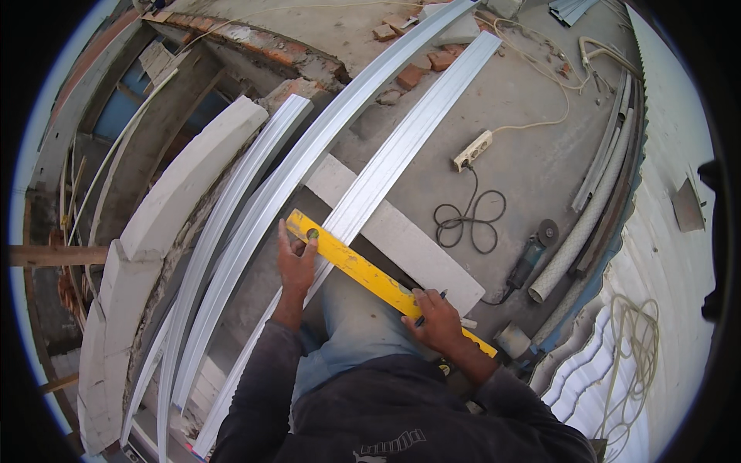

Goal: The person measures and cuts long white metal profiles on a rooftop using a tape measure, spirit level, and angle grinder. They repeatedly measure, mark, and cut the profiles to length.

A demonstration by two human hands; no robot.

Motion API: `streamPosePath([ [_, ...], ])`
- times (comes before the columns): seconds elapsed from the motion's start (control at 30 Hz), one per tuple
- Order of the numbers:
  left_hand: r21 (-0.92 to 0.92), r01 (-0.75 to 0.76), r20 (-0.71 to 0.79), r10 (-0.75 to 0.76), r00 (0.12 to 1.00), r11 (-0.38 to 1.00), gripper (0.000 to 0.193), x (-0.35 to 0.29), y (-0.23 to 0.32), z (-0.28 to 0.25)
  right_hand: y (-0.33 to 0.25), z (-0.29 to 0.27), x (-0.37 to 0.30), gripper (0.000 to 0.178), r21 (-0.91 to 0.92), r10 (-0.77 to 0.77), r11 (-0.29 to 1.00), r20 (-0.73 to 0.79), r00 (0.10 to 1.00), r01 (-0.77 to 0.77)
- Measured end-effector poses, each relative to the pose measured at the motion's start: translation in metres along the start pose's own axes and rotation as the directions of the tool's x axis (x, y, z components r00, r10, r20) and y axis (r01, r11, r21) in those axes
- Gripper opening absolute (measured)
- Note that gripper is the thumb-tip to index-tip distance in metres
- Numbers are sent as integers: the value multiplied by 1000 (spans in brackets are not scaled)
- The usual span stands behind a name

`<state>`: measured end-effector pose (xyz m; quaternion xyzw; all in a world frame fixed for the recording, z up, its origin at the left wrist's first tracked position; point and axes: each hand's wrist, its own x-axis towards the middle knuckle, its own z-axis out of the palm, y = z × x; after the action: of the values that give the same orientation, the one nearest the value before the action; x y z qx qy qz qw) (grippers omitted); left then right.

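Note:
My left hand (296, 262) presses down on the upper end of a yellow spirit level (363, 272) that lies across a long white metal profile (401, 147). My right hand (434, 318) rests on the level's lower end and holds a dark pen or pencil (429, 307) against it. Two more long white profiles (309, 147) lie beside the first, to its left. A white board (401, 235) lies under the profile, crosswise.
An angle grinder (531, 258) with a coiled black cable (467, 216) lies on the concrete to the right, near a white power strip (472, 150). Pipes and a corrugated hose (588, 220) line the right edge. Bricks (413, 75) lie beyond. White blocks (174, 193) edge the left.

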<state>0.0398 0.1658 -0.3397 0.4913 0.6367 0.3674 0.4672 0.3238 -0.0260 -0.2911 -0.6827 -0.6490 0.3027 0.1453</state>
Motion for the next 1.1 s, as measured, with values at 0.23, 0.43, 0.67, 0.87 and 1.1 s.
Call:
streamPosePath([
  [0.23, 27, -8, -38, 9, 999, 1000, 90, 4, -18, 1, -25, -7, 91, 37, 647, -32, 741, -233, 972, 179],
  [0.43, 2, 7, -36, -7, 999, 1000, 91, 4, -14, 2, -67, 21, 195, 19, 552, -227, 768, -240, 944, 325],
  [0.67, 96, -12, -44, 16, 999, 995, 92, 4, -11, 1, -83, 39, 227, 18, 598, -201, 756, -176, 964, 267],
  [0.87, 72, -31, -42, 34, 999, 997, 91, 2, -13, 2, -76, 40, 230, 19, 557, -211, 798, -104, 972, 233],
  [1.1, 39, -47, -42, 49, 998, 998, 90, 2, -14, 3, -80, 46, 233, 16, 485, -283, 815, -143, 948, 316],
])
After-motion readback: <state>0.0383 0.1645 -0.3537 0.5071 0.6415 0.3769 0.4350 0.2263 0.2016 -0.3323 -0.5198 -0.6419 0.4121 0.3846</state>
